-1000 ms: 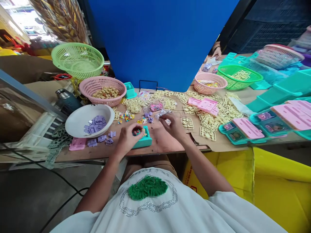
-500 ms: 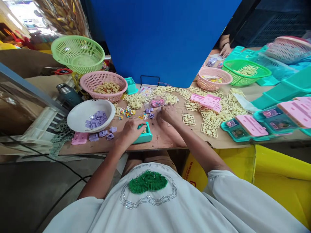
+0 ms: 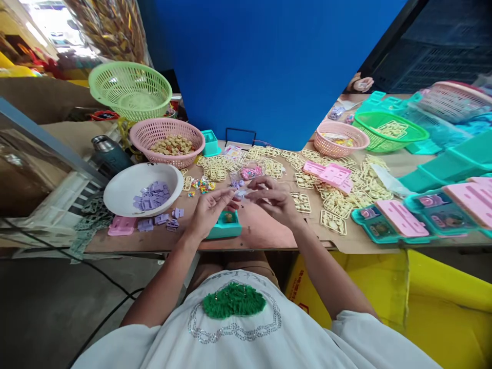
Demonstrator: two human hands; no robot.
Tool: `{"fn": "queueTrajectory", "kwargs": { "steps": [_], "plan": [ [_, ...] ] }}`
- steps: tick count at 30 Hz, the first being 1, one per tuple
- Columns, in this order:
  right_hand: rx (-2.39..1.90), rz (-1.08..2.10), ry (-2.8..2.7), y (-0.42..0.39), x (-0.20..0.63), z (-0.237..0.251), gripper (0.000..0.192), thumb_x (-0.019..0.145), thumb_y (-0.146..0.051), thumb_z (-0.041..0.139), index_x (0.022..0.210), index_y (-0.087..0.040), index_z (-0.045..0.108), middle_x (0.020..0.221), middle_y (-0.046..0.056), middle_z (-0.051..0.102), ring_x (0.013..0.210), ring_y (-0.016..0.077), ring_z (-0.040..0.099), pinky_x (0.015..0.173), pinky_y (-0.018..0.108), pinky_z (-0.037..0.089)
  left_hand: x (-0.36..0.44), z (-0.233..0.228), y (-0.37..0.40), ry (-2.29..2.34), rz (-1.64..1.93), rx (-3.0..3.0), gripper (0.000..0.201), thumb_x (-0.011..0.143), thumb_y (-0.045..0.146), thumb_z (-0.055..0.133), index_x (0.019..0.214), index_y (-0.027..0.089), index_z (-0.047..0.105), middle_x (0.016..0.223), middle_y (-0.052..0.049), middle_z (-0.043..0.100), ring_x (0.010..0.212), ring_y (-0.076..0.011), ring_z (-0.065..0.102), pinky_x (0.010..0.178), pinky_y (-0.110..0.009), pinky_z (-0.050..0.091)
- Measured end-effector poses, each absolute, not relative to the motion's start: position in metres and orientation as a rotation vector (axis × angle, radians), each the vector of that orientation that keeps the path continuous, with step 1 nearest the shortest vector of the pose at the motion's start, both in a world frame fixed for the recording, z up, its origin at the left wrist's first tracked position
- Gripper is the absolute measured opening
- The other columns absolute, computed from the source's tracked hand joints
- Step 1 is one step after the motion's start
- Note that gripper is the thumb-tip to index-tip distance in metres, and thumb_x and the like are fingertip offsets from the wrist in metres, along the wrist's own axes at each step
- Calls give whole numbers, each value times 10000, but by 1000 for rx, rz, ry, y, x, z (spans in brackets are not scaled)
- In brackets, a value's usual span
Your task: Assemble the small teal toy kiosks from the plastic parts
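Observation:
Above the small teal box (image 3: 224, 231), my left hand (image 3: 209, 209) and my right hand (image 3: 273, 199) meet, fingertips pinched on a small clear, whitish piece (image 3: 242, 193). Its exact kind is too small to make out. Inside the teal box lies something small and brownish. Just behind my fingers rest a clear packet of pink bits (image 3: 251, 172) and small purple parts (image 3: 236, 183), partly hidden. Colourful wrapped bits (image 3: 203, 184) lie to the left of them.
A white bowl of purple parts (image 3: 143, 170) and a pink basket (image 3: 167, 124) stand at left, by a dark flask (image 3: 111, 154). Cream plastic frames (image 3: 332, 222) spread at right, near pink panels (image 3: 330, 174) and teal cases (image 3: 384, 238). A blue board (image 3: 269, 66) rises behind; another person's hand (image 3: 363, 83) shows beyond.
My left hand has lifted off the teal box. My right hand has come back from near the pink packet, and both now hold the clear piece together.

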State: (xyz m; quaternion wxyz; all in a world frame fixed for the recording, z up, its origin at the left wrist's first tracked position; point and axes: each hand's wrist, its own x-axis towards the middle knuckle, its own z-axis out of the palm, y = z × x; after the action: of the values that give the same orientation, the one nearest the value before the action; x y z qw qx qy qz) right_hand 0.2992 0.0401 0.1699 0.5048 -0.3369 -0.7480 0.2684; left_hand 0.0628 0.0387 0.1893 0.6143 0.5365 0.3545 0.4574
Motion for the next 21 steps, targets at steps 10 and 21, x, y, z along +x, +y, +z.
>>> {"fn": "queueTrajectory", "kwargs": {
  "steps": [10,21],
  "plan": [
    [-848,1051,-1238,17,242,159,557,858,-755,775,1149,-281,760,1188,95,768,1053,261,734,942,442,649,72,185,30,850,1313,896,454,622,440,999,871,176,727,817,-2,777,693,-134,726,706,-274,634],
    [-1044,1357,-1363,13,253,181,606,775,-743,855,698,-201,596,608,-43,535,550,95,516,512,230,533,45,176,15,1040,1180,1949,245,913,352,826,1092,198,762,1134,-89,779,1128,-258,737,1037,-406,598]
  ]
}}
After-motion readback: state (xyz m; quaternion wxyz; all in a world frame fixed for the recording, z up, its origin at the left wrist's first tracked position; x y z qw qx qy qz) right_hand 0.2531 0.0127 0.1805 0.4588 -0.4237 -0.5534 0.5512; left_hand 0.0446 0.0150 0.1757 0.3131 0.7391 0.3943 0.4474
